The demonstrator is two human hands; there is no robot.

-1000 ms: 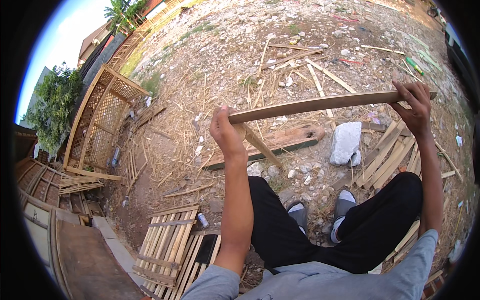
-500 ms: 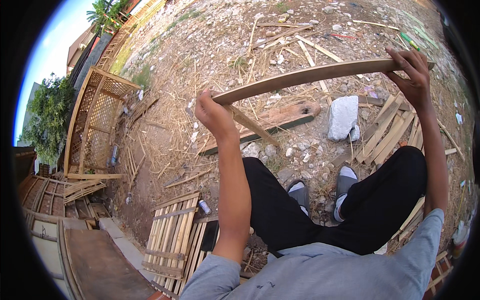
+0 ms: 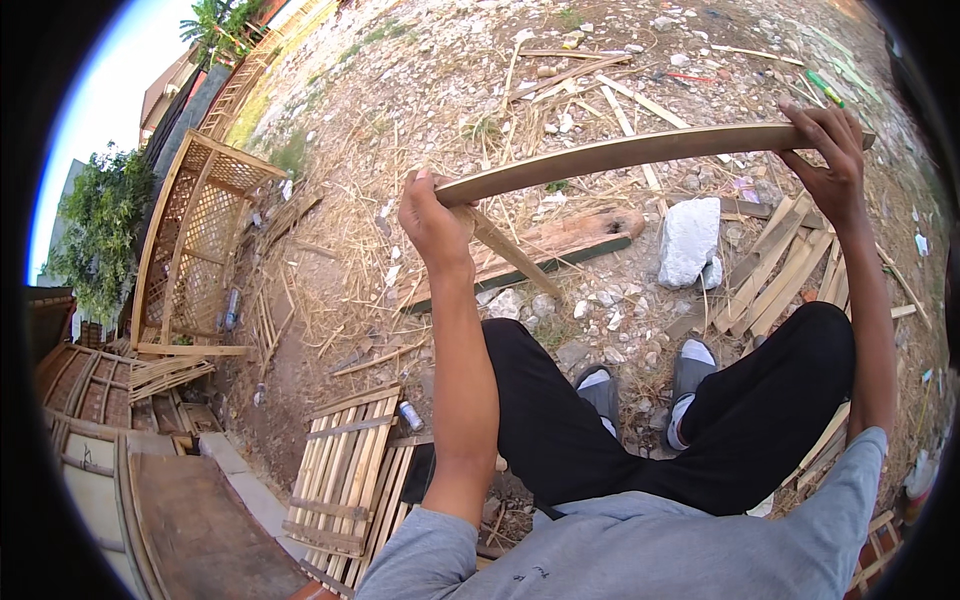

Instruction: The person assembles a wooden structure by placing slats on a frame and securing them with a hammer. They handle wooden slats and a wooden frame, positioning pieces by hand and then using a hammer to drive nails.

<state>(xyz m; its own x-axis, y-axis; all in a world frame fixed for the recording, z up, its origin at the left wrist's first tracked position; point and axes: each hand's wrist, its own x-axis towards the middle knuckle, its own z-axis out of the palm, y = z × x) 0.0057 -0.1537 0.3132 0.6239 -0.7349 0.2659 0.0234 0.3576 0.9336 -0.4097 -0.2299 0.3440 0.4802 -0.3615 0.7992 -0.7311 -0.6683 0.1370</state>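
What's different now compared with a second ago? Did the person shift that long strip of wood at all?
Hardly. Both hands kept their grip: the left hand on one end of the long wooden strip, the right hand on the other. The strip sits slightly higher in the picture, mostly because the head tilted. The white stone and the plank on the ground stayed put.

A long bamboo slat (image 3: 640,152) spans from nine to two o'clock, above a thick plank (image 3: 545,248) and a stone (image 3: 688,240) at centre, with a lattice frame (image 3: 195,250) at nine and a slatted panel (image 3: 345,480) at seven.
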